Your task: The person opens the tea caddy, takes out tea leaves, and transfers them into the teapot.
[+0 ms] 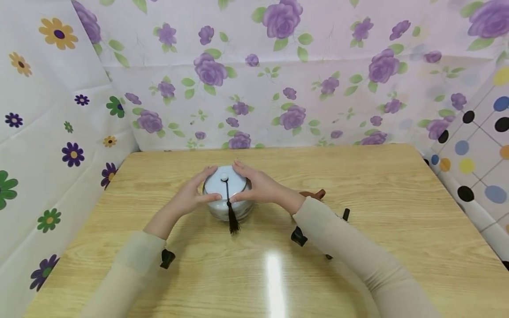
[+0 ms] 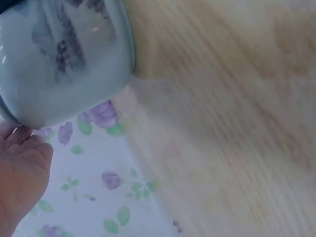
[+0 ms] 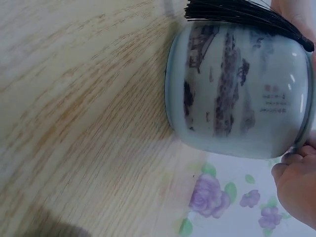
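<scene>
A pale ceramic tea jar (image 1: pixel 232 213) with a dark landscape painting (image 3: pixel 228 84) stands on the wooden table. Its light-blue lid (image 1: pixel 216 185) has a round knob (image 1: pixel 224 176) from which a black tassel (image 1: pixel 233 219) hangs down the front. From the left side my left hand (image 1: pixel 195 192) holds the lid's rim, thumb in front and fingers behind. Opposite it, my right hand (image 1: pixel 260 183) grips the rim the same way. In the left wrist view, the jar's wall (image 2: pixel 74 94) shows above the curled fingers (image 2: pixel 29 143). Whether the lid sits fully down cannot be told.
Behind my right forearm lies a brown object (image 1: pixel 318 194), mostly hidden. A black stick-like thing (image 1: pixel 346 214) pokes out beside the same sleeve. Patterned cloths surround the table (image 1: pixel 370 176) at the back and both sides; light glares off its front.
</scene>
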Tool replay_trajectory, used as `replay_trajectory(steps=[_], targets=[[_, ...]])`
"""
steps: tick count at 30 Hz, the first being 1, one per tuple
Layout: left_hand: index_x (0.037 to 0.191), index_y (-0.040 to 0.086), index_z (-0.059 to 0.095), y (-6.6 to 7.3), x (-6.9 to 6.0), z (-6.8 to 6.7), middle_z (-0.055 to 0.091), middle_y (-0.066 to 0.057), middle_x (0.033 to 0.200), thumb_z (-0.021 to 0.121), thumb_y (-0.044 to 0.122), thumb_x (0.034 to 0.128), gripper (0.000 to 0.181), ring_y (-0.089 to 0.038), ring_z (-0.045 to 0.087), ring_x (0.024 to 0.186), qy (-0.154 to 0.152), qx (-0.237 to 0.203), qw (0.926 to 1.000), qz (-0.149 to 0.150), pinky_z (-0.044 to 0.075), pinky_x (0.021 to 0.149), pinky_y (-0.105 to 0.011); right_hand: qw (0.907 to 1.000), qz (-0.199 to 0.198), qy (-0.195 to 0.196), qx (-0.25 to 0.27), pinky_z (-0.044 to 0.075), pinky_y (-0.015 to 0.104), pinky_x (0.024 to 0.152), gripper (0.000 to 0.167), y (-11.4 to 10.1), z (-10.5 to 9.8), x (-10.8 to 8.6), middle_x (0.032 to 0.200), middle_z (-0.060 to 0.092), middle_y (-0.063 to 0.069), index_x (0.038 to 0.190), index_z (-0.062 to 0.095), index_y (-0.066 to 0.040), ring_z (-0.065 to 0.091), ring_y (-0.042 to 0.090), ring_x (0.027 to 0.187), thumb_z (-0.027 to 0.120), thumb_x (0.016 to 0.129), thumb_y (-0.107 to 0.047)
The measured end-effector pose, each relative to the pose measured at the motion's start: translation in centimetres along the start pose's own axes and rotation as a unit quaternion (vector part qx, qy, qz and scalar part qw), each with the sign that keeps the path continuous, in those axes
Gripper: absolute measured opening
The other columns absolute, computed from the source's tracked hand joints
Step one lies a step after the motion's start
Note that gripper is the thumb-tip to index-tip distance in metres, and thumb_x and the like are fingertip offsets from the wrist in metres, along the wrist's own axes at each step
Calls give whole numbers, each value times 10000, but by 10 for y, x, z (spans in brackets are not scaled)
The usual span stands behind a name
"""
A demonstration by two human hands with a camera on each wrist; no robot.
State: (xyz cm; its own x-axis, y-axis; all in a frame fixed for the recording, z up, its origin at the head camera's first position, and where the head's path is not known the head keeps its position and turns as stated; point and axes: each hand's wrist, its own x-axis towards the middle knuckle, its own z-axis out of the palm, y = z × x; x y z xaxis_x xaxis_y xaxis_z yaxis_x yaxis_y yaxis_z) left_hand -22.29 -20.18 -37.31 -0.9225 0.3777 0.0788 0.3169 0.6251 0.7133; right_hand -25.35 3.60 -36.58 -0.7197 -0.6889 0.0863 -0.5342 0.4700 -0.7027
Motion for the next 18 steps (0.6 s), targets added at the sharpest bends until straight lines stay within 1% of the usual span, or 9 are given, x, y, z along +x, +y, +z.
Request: replay_trajectory(steps=[3, 6, 9, 12, 15, 18], targets=[[1490, 47, 288, 2, 0, -3, 217, -184, 1555, 742, 298, 824, 844, -376, 88, 1452, -12, 57, 10000, 6, 121, 1147, -623, 9997, 143, 201, 69, 186, 438, 1194, 861, -2, -8, -7, 1589, 157, 86, 1521, 209, -97, 141, 244, 1463, 695, 864, -368], [1491, 80, 298, 1, -2, -9, 205, -174, 1564, 722, 327, 845, 811, -380, 81, 1454, 37, 138, 9999, -74, 135, 1124, -662, 9987, 220, 444, 74, 220, 466, 1178, 792, -4, -19, -15, 1570, 238, 73, 1512, 262, -121, 217, 259, 1445, 664, 884, -388], [1489, 101, 304, 2, -3, -19, 189, -183, 1567, 677, 362, 880, 761, -396, 93, 1449, 114, 269, 9995, -132, 161, 1103, -685, 9974, 230, 679, -92, 256, 473, 1163, 745, -6, -33, -20, 1542, 304, 96, 1493, 312, -113, 280, 280, 1418, 640, 895, -412], [1485, 102, 313, 4, -4, -29, 218, -182, 1558, 652, 375, 897, 731, -405, 124, 1441, 256, 378, 9989, -109, 172, 1109, -672, 9949, 252, 914, -353, 247, 478, 1166, 714, -4, -47, -26, 1527, 333, 95, 1482, 338, -125, 270, 286, 1421, 606, 907, -454], [1482, 104, 323, 5, -7, -38, 252, -178, 1546, 640, 378, 905, 713, -407, 165, 1429, 429, 530, 9976, -95, 184, 1111, -660, 9915, 341, 1101, -598, 239, 498, 1166, 702, 0, -60, -36, 1524, 339, 87, 1477, 352, -146, 253, 286, 1428, 578, 911, -495], [1477, 99, 333, 6, -11, -47, 280, -179, 1533, 636, 388, 905, 709, -406, 203, 1416, 602, 768, 9952, -114, 202, 1108, -652, 9873, 450, 1287, -814, 266, 534, 1144, 719, 6, -72, -49, 1523, 337, 94, 1474, 362, -148, 276, 302, 1415, 566, 903, -534]])
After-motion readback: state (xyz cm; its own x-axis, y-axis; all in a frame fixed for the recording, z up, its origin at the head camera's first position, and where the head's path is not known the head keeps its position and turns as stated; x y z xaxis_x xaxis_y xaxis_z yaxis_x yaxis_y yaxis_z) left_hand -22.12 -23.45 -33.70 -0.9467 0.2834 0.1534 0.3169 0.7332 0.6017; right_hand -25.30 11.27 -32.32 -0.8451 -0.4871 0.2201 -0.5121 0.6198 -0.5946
